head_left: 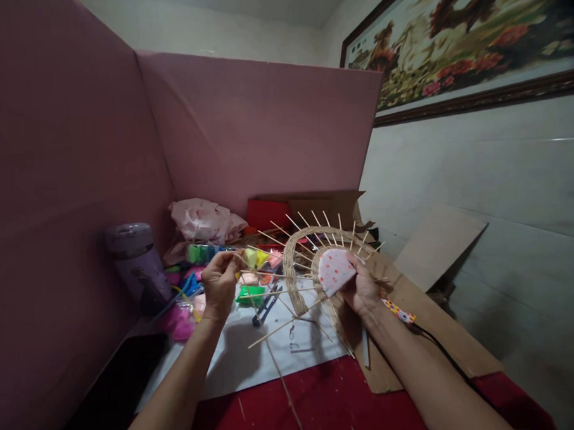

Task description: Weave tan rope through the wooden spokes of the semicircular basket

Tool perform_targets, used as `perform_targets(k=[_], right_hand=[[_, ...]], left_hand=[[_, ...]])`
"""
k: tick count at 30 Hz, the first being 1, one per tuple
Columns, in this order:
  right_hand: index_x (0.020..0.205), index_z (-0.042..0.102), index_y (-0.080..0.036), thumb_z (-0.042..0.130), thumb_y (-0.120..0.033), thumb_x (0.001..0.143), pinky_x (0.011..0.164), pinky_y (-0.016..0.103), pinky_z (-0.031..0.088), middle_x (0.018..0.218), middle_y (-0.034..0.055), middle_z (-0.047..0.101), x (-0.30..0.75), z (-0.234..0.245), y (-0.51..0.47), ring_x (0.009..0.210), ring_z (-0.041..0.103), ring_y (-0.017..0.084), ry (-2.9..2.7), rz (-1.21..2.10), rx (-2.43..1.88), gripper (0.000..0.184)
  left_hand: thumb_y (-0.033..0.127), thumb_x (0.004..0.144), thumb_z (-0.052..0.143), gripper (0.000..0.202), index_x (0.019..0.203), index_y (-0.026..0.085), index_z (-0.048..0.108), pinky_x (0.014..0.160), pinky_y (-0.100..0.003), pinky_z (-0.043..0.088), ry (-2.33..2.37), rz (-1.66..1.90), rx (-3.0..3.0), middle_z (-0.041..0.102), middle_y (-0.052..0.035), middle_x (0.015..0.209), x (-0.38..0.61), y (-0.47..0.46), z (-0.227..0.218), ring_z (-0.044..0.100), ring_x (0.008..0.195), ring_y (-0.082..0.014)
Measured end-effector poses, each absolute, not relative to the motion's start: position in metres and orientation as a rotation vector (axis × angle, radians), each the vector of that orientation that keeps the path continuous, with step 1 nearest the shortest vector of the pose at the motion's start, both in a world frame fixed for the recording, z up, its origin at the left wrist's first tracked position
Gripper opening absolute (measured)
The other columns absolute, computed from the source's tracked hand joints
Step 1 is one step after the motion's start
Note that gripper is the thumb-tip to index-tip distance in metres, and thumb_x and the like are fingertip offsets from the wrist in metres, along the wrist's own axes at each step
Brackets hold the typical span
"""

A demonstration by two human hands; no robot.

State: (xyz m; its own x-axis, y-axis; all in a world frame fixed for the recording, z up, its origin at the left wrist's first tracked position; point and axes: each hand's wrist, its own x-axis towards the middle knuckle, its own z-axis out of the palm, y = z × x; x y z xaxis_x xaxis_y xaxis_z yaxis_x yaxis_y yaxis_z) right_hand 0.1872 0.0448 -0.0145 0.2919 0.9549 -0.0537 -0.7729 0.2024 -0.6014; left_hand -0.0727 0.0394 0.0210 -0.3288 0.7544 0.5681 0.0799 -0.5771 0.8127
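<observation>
My right hand point(362, 284) grips a half-round woven piece at its middle, where a white fabric-covered half-disc point(336, 271) with red spots shows. Thin wooden sticks point(276, 295) fan outward from this centre. Bands of tan twine weaving point(292, 272) curve through the sticks, with a gap between the inner and outer bands. To the left of the sticks, my left hand point(219, 282) is closed in a pinch on a thin strand of twine, raised above the table. A length of twine point(285, 386) hangs down toward the table's front edge.
Colourful bagged packets, including a green one point(251, 296), lie behind the hands. A purple tumbler point(137, 266) stands left. White paper point(256, 371) covers part of the red cloth point(333, 403). Cardboard point(444, 322) and a patterned object point(398, 311) with a black cable lie right.
</observation>
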Motion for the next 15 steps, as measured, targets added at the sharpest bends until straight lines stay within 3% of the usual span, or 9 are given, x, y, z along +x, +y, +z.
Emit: perform_targets(k=[7,15], right_hand=[[0.085,0.063,-0.019,0.059,-0.022,0.073,0.053,0.025,0.051,0.067,-0.0012,0.070,0.188,-0.010,0.043,0.055,0.062,0.014,-0.343,1.272,-0.643,0.013],[0.089,0.062,-0.021,0.060,-0.020,0.072,0.055,0.026,0.053,0.064,-0.0030,0.069,0.187,-0.011,0.043,0.054,0.063,0.014,-0.364,1.243,-0.621,0.017]], left_hand=[[0.022,0.067,0.058,0.009,0.071,0.015,0.063,0.046,-0.019,0.039,1.170,1.956,1.416,0.062,0.0001,0.060,-0.080,0.045,0.020,0.055,0.054,-0.0105],[0.021,0.050,0.070,0.009,0.053,0.013,0.068,0.039,-0.021,0.036,1.122,1.149,1.555,0.061,-0.0038,0.048,-0.085,0.055,0.007,0.052,0.043,-0.0124]])
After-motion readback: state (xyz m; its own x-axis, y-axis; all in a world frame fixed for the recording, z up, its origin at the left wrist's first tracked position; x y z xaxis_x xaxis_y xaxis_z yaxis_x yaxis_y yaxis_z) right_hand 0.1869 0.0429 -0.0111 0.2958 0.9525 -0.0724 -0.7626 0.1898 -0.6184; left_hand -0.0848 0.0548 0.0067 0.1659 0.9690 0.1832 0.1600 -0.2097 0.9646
